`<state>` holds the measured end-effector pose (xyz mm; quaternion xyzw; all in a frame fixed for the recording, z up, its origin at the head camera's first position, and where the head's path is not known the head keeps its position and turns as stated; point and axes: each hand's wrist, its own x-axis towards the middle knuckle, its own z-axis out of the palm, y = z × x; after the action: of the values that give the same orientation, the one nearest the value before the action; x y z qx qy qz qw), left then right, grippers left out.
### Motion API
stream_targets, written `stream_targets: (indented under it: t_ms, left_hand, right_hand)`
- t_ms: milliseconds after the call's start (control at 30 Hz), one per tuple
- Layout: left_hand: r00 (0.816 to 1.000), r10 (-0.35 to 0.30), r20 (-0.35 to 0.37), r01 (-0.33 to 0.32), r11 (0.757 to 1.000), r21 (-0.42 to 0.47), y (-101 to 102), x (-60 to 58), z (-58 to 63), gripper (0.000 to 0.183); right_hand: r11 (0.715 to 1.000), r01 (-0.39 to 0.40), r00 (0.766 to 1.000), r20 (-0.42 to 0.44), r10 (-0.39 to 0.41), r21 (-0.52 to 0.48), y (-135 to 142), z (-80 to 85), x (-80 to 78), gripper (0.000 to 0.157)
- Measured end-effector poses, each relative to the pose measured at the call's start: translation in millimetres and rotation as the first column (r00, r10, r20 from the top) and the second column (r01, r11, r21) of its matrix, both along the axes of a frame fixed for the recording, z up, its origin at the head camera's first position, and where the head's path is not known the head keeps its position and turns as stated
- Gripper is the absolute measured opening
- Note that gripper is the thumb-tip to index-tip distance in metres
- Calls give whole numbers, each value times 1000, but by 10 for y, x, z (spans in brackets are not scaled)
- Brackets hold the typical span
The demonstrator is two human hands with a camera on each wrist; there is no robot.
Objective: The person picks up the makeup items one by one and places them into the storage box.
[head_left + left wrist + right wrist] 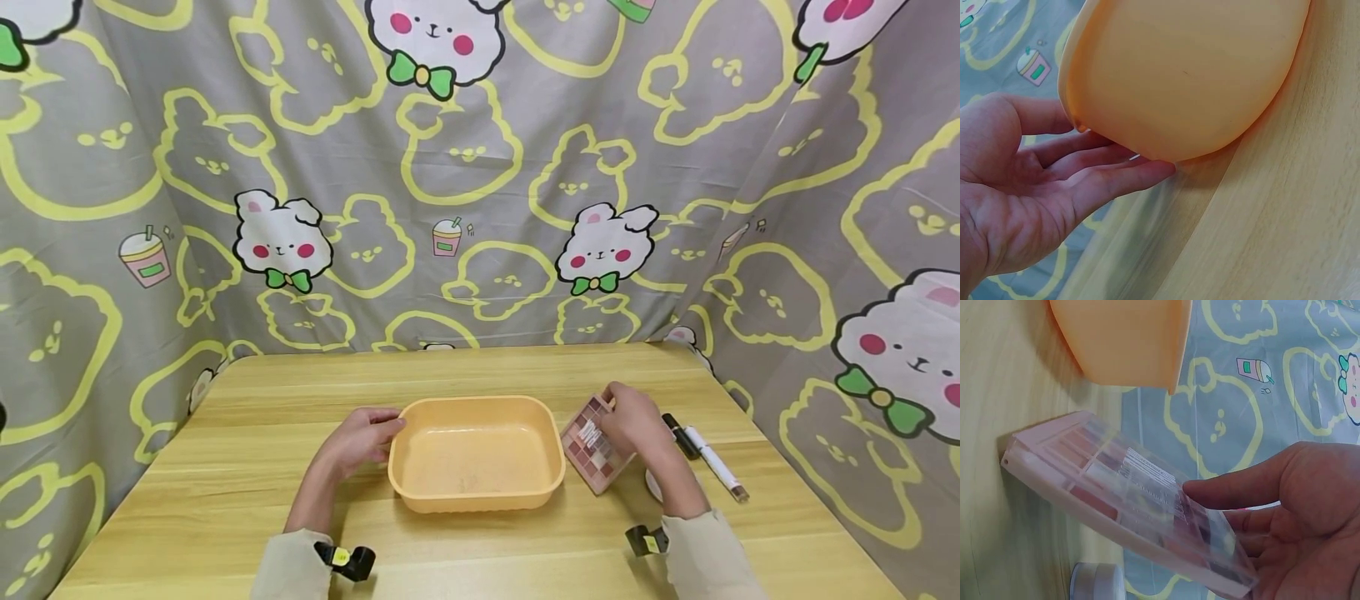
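A yellow-orange plastic basin (477, 502) stands on the table with nothing in it. My left hand (365, 437) grips its left end; in the left wrist view the thumb is at the rim and the fingers (1110, 181) reach under the side. To the right of the basin, my right hand (633, 421) holds an eyeshadow palette (592, 450) with a clear lid and rows of pinkish-brown pans. The right wrist view shows the palette (1129, 494) tilted, its far end low by the tabletop and the thumb on the lid.
Right of my right hand lie a black tube (681, 436) and a slim white stick (717, 464) with a brownish end. A small round container (1097, 581) sits near the palette, partly hidden by my wrist in the head view. Patterned curtains (480, 167) surround the wooden table (480, 550).
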<state>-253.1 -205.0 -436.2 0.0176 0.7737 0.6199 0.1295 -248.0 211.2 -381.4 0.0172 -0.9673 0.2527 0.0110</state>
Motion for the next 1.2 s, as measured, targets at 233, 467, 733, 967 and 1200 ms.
stream_targets:
  t_ms: [233,467,733,967,1200]
  left_hand:
    - [1000,3,4,-3,1000,2,4,0,5,46]
    - [999,-31,11,31,999,24,7,17,18,51]
    - [999,-37,10,37,999,26,8,19,18,50]
    - [1000,-15,15,15,1000,20,12,-1,4,49]
    - [1000,-3,19,3,1000,20,24,-2,8,48]
  right_hand:
    - [1000,12,1000,14,-12,-14,11,32,36,32]
    - [1000,28,1000,10,-28,2,18,57,35,28]
    - [999,32,999,20,-32,-14,25,79,28,28]
    - [1000,29,1000,10,-28,-13,36,86,29,28]
    - [1000,23,1000,-6,-23,-21,44,95,27,30]
